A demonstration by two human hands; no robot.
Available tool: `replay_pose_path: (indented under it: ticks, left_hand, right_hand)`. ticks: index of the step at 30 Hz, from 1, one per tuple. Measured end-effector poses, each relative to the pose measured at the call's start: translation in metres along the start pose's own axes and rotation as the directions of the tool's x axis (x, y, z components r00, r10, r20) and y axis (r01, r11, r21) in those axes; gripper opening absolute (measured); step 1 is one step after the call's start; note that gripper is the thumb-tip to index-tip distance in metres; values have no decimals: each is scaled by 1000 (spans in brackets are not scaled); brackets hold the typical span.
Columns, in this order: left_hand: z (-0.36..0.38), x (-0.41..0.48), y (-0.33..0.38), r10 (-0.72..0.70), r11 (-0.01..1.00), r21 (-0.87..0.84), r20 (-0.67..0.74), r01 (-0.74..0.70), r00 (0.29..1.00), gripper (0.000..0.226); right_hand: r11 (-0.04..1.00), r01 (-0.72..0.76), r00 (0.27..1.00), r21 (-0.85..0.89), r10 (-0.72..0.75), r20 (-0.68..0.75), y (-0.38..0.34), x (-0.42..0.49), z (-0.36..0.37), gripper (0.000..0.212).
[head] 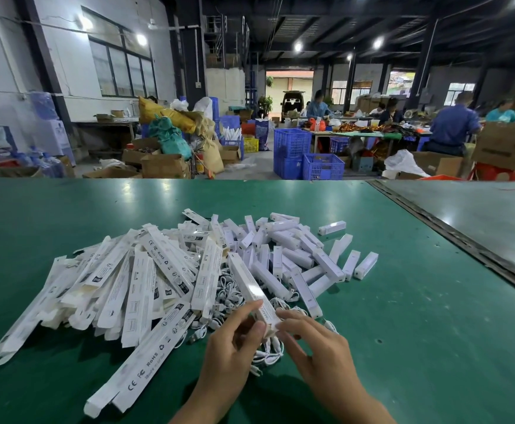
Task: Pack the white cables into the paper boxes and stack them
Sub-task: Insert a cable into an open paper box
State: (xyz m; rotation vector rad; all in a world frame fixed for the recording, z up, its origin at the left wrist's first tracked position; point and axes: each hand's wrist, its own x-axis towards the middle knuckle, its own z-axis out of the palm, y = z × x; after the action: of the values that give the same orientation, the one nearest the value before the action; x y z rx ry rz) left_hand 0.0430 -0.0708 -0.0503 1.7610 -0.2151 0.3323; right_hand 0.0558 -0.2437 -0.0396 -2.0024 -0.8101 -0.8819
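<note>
Head view, slim glossy paper box (247,283), pinched by left hand (235,344), right hand (317,347)

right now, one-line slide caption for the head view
Left hand and right hand hold a paper box over white cables, flat boxes left, packed boxes right.

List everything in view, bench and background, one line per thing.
flat boxes: dozens, white, heaped on the left of the pile
closed boxes: dozens, white, heaped on the right of the pile
cables: a tangle, white, under the middle of the pile
held box: one, white, between both hands
green table: one, under everything
grey table: one, adjoining at the right
crates: several, blue, floor behind
cartons: many, brown, floor behind
workers: several, mostly in blue, at the far tables
left hand: grips the held box's near end
right hand: pinches the same end
</note>
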Motion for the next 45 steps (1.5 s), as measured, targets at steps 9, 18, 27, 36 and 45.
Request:
replay_pose_path:
  ticks: [9, 18, 27, 36, 45]
  left_hand:
    - [0, 3, -4, 15, 1000, -2, -33, -15, 999, 43]
    - [-3, 1, -2, 22, 999, 34, -7, -22, 1000, 44]
    - [-8, 0, 9, 75, 993, 81, 111, -84, 991, 38]
    - [-10, -1, 13, 137, 988, 54, 139, -145, 981, 41]
    - [-8, 0, 12, 231, 942, 231, 77, -243, 970, 28]
  right_hand:
    - [1000, 2, 1000, 8, -2, 8, 5, -2, 1, 6]
    - [1000, 21, 1000, 6, -21, 4, 4, 1, 0, 4]
    - [980, -132, 991, 150, 136, -15, -1, 0, 0, 30]
    - [971, -73, 997, 227, 75, -1, -7, 1, -3, 29]
    - [981, -53, 998, 187, 56, -14, -5, 1, 2, 11]
